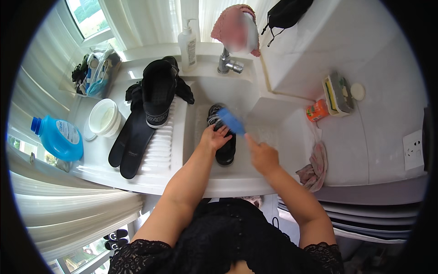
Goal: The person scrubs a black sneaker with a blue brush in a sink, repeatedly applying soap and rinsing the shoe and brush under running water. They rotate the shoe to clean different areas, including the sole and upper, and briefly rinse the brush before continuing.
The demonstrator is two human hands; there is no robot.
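A black shoe (pixel 225 154) with pale laces lies in the white sink (pixel 196 98), toe pointing away from me. My left hand (pixel 213 139) grips the shoe at its left side near the opening; part of the fingers is hidden. A blue scrubbing brush (pixel 232 121), slightly smeared by motion, is in my right hand (pixel 263 157), fingers closed round its handle. The brush head is over the shoe's laces; its bristles are hidden, so I cannot tell whether they touch.
On the ribbed board stand another black shoe (pixel 157 93), black insoles (pixel 137 141), a white tub (pixel 104 118) and a blue bottle (pixel 59 138). Behind are a pump bottle (pixel 187 48) and the tap (pixel 226 63), with a pink cloth (pixel 228 27) above. An orange container (pixel 317 111) sits right.
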